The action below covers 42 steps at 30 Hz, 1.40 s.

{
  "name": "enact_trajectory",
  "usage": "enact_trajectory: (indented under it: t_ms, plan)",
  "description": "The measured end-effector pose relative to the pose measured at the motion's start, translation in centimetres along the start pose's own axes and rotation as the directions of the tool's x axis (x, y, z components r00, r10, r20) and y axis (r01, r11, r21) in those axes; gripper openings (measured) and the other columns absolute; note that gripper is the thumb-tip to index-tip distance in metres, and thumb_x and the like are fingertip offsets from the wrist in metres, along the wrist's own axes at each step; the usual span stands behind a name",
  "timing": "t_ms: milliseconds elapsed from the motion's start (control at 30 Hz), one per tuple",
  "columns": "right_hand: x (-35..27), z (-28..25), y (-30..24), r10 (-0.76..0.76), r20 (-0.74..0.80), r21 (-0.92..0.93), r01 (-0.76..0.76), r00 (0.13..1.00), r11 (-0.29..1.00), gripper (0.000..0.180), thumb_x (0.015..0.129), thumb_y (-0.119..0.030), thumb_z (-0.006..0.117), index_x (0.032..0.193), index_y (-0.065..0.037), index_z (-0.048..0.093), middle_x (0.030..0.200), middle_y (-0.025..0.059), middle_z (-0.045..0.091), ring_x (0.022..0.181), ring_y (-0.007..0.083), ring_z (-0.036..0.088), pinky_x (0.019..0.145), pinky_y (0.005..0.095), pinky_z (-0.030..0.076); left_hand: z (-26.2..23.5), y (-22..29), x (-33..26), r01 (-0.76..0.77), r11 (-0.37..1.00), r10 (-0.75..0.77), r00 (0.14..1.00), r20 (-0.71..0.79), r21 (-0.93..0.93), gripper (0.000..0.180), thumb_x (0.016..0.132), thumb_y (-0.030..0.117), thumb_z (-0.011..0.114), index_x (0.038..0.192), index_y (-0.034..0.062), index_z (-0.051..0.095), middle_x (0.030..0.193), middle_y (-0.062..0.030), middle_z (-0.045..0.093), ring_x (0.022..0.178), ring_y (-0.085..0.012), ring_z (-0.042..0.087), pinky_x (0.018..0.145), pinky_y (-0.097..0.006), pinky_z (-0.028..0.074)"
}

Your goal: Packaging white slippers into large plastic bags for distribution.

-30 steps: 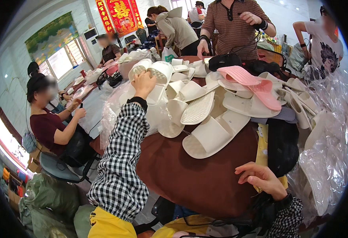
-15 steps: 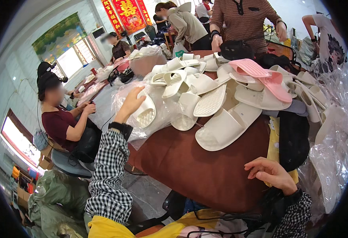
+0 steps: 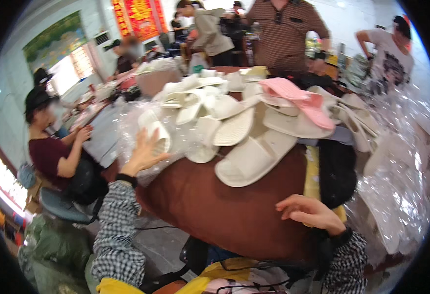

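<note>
My left hand (image 3: 142, 153) is spread at the table's left side, its fingers in front of a white slipper (image 3: 151, 121) lying on clear plastic wrap (image 3: 128, 128). Whether the fingertips touch that slipper I cannot tell. My right hand (image 3: 310, 213) hovers over the right front of the brown table (image 3: 200, 198), fingers loosely bent and apart, holding nothing. Between the hands and farther back lies a heap of white slippers, the nearest a large one (image 3: 254, 160) with its toe toward me. A pair of pink slippers (image 3: 298, 100) rests on top of the heap.
Clear plastic bags (image 3: 396, 196) bulge along the right side, beside a black cloth item (image 3: 337, 171) and a yellow strip (image 3: 312, 171). Green sacks (image 3: 60, 245) stand on the floor at left. A person in maroon (image 3: 53, 157) sits left; another (image 3: 288, 36) stands across the table.
My left hand has drawn back from the white slipper, and its fingers have spread. The whole view has shifted, so the table and heap appear farther left. The right hand keeps its pose.
</note>
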State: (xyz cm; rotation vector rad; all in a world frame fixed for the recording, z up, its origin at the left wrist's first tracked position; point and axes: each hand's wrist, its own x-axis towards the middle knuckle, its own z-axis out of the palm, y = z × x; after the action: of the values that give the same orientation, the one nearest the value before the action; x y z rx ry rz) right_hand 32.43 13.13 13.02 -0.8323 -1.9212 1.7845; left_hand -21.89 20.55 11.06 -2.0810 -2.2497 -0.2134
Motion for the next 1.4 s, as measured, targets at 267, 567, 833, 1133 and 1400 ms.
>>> enact_trajectory:
  t_ms: [267, 567, 833, 1133, 1400]
  plan:
    - [0.7, -1.0, 0.6, -0.238, -0.119, -0.191, 0.213, 0.964, 0.958, 0.033, 0.100, -0.013, 0.055, 0.131, -0.003, 0.058, 0.120, 0.0062, 0.061, 0.102, 0.0132, 0.061, 0.084, 0.0278, 0.052, -1.1, 2.9, -1.5, 0.077, 0.996, -0.071, 0.986, -0.151, 0.036, 0.073, 0.095, 0.043, 0.057, 0.156, 0.0206, 0.024, 0.163, -0.0196, 0.009, 0.149, -0.0424, 0.008, 0.114, -0.065, 0.008]
    - [-0.1, -4.1, -6.0, -0.525, -0.233, -0.731, 0.209, 0.819, 0.650, 0.022, 0.093, -0.011, 0.063, 0.111, 0.002, 0.067, 0.097, 0.0117, 0.069, 0.087, 0.0205, 0.067, 0.076, 0.0313, 0.053, -8.3, 18.4, -9.9, -0.543, 0.640, 0.634, 0.773, -0.025, -0.544, 0.059, 0.090, 0.022, 0.067, 0.142, 0.0020, 0.046, 0.148, -0.0214, 0.043, 0.139, -0.0395, 0.038, 0.114, -0.043, 0.030]
    - [1.7, -9.0, -6.3, -0.489, -0.600, -0.432, 0.258, 0.634, 0.864, 0.022, 0.099, -0.012, 0.056, 0.112, 0.003, 0.066, 0.098, 0.0032, 0.068, 0.085, 0.0094, 0.064, 0.077, 0.0247, 0.052, -10.8, 27.3, -11.1, -0.285, -0.127, 0.963, 0.195, -0.187, -0.950, 0.054, 0.098, 0.030, 0.058, 0.140, -0.0026, 0.049, 0.142, -0.0150, 0.053, 0.131, -0.0287, 0.051, 0.109, -0.037, 0.040]
    - [1.2, -10.3, 1.5, -0.435, -0.718, -0.384, 0.213, 0.543, 0.899, 0.018, 0.097, -0.007, 0.057, 0.109, 0.002, 0.068, 0.095, 0.0065, 0.070, 0.084, 0.0116, 0.065, 0.076, 0.0261, 0.053, -1.7, 28.4, -1.8, 0.205, -0.389, 0.638, 0.763, -0.102, -0.898, 0.059, 0.101, 0.043, 0.048, 0.135, -0.0043, 0.049, 0.124, -0.0212, 0.060, 0.114, -0.0334, 0.061, 0.102, -0.045, 0.047]
    - [-2.3, -13.3, 1.9, -0.789, -0.605, -0.768, -0.345, 0.111, 0.540, 0.017, 0.091, -0.015, 0.063, 0.097, -0.002, 0.071, 0.110, 0.0127, 0.066, 0.101, 0.0282, 0.064, 0.087, 0.0377, 0.050, 0.9, 26.4, -0.4, 0.278, -0.199, 0.621, 0.777, 0.099, -0.940, 0.052, 0.099, 0.038, 0.055, 0.134, -0.0011, 0.050, 0.121, -0.0165, 0.061, 0.110, -0.0286, 0.063, 0.098, -0.040, 0.049]
